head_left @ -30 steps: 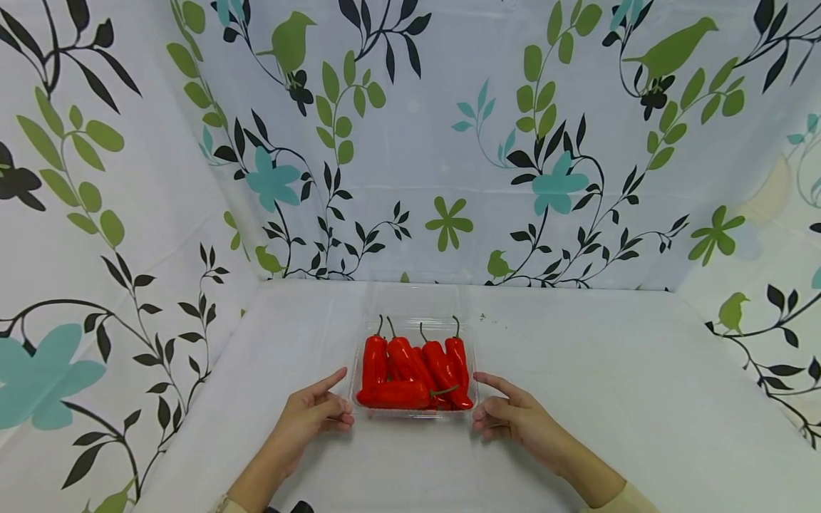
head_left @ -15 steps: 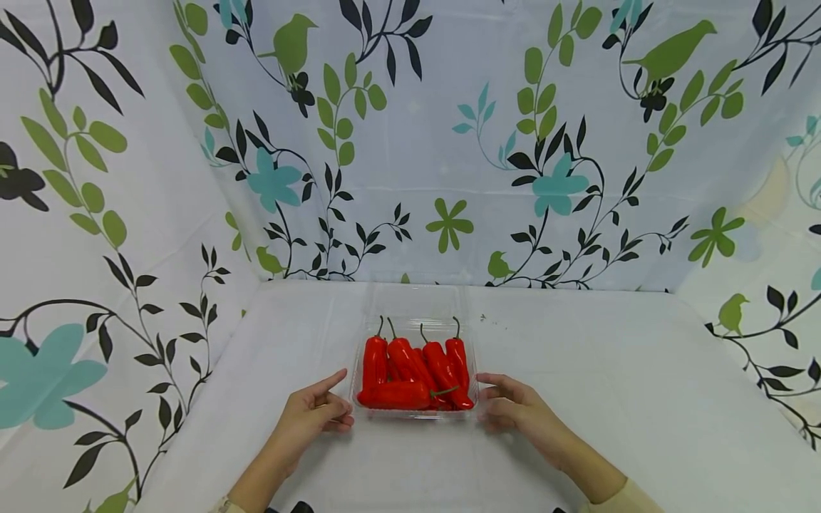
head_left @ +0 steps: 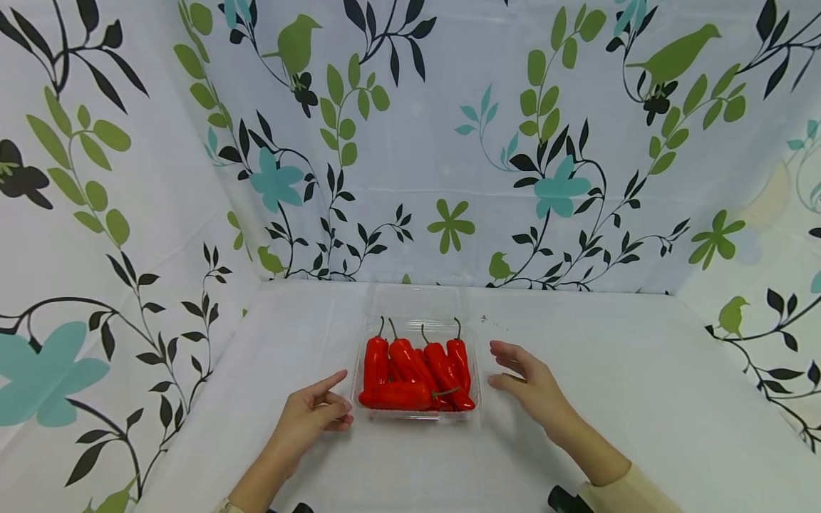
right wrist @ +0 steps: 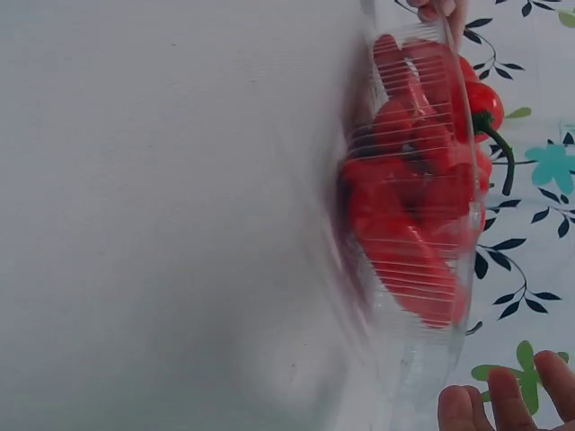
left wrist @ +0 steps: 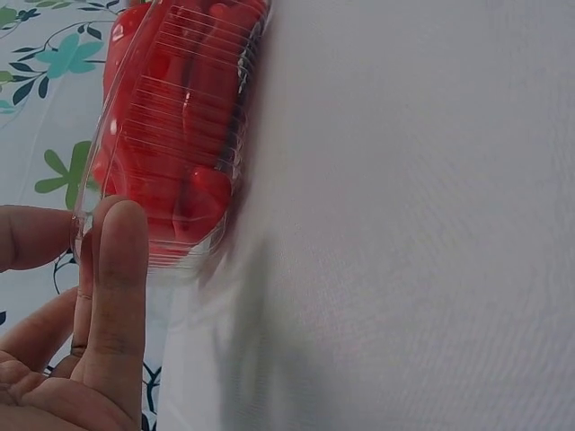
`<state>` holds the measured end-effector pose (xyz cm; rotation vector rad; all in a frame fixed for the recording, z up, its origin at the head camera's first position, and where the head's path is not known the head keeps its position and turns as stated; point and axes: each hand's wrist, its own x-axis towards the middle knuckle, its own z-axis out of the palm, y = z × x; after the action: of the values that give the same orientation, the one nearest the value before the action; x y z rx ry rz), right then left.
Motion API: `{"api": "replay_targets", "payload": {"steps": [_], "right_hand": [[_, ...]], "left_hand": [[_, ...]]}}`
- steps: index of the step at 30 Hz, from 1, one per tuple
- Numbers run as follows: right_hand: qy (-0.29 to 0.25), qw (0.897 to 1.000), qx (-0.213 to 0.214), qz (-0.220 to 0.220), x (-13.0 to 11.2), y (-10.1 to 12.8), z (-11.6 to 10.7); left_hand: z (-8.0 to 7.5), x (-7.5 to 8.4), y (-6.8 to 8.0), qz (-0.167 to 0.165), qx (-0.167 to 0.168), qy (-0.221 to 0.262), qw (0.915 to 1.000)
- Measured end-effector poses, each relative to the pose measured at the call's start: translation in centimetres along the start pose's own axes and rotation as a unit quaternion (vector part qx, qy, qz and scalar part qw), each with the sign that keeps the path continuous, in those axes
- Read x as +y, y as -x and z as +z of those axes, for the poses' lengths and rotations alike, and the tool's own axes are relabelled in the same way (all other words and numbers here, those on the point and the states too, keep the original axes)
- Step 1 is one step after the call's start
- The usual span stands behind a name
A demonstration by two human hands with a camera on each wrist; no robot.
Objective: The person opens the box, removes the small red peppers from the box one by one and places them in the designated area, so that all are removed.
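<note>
A clear plastic clamshell container [head_left: 423, 417] lies on the white-covered table, several red peppers [head_left: 442, 367] with green stems inside it. Most peppers point their stems away from me; one lies crosswise along the near side. My left hand [head_left: 308, 417] is at the container's near left corner. In the left wrist view its fingers [left wrist: 121, 269] pinch the rim from both sides. My right hand [head_left: 535, 388] hovers off the container's right side, fingers loosely bent and holding nothing. In the right wrist view its fingertips [right wrist: 508, 400] are apart from the plastic wall.
The container's transparent lid [head_left: 415, 299] lies folded back toward the rear of the table. A patterned cloth [head_left: 398, 142] with leaves, birds and flowers hangs behind and at both sides. A dark object [head_left: 567, 499] shows beside the right wrist.
My right hand has left the container's right edge, moving up and to the right, its fingers loosening. The left hand and the peppers stay in place.
</note>
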<state>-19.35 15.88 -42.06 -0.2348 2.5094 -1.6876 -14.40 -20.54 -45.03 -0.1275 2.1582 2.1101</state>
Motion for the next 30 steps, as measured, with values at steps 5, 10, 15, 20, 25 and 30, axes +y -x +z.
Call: {"api": "replay_targets", "payload": {"steps": [5, 10, 15, 20, 25, 30], "right_hand": [[-0.007, 0.999, -0.009, -0.038, -1.5, -0.5, 0.1], [-0.031, 0.998, -0.028, -0.055, -2.6, -0.9, 0.4], [-0.059, 0.996, -0.044, -0.058, -3.5, -1.0, 0.7], [-0.078, 0.994, -0.051, -0.054, -4.3, -1.2, 1.0], [-0.096, 0.993, -0.056, -0.05, -4.9, -1.4, 1.3], [-0.116, 0.99, -0.061, -0.05, -5.0, -1.7, 1.6]], "left_hand": [[0.1, 0.1, 0.0, -0.006, 0.009, 0.002, 0.9999], [0.1, 0.0, 0.0, -0.014, 0.01, 0.005, 0.9998], [0.1, 0.0, 0.0, -0.016, 0.008, 0.01, 0.9998], [0.0, 0.0, 0.1, -0.015, 0.007, 0.012, 0.9998], [0.0, -0.1, 0.0, -0.016, 0.003, 0.013, 0.9998], [0.1, -0.1, 0.1, -0.017, 0.003, 0.014, 0.9997]]}}
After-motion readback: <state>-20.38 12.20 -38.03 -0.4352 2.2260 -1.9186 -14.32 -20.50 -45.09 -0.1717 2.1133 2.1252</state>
